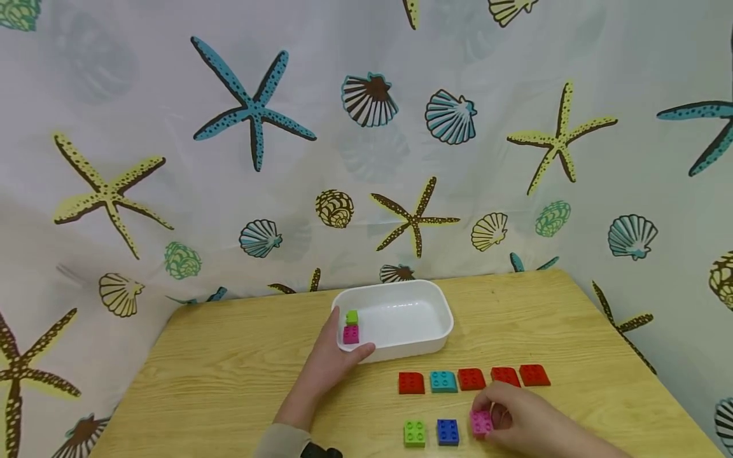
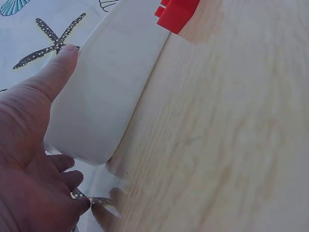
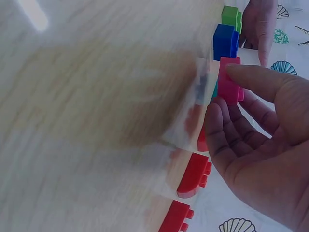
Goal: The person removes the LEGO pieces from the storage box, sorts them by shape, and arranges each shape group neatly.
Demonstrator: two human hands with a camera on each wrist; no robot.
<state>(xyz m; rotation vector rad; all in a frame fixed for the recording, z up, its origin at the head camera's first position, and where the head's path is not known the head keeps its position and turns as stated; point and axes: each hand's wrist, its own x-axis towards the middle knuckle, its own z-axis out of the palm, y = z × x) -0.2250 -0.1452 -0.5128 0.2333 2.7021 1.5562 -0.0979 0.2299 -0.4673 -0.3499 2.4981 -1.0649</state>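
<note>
My right hand (image 1: 515,416) pinches a pink toy brick (image 1: 480,422) between thumb and fingers, at the right end of the front row of bricks. In the right wrist view that pink brick (image 3: 229,84) stands with its studs turned to the right. My left hand (image 1: 331,356) holds the left end of a white plastic tray (image 1: 401,349), thumb along the front rim and fingers around the left side. Inside the tray's left end lie a magenta brick (image 1: 351,334) and a lime green brick (image 1: 352,317).
Beside the held brick sit a blue brick (image 1: 448,432) and a green brick (image 1: 415,434). Behind them runs a row with a turquoise brick (image 1: 443,381) and several red bricks (image 1: 411,383). A patterned curtain (image 1: 321,165) hangs behind the wooden table (image 1: 229,356).
</note>
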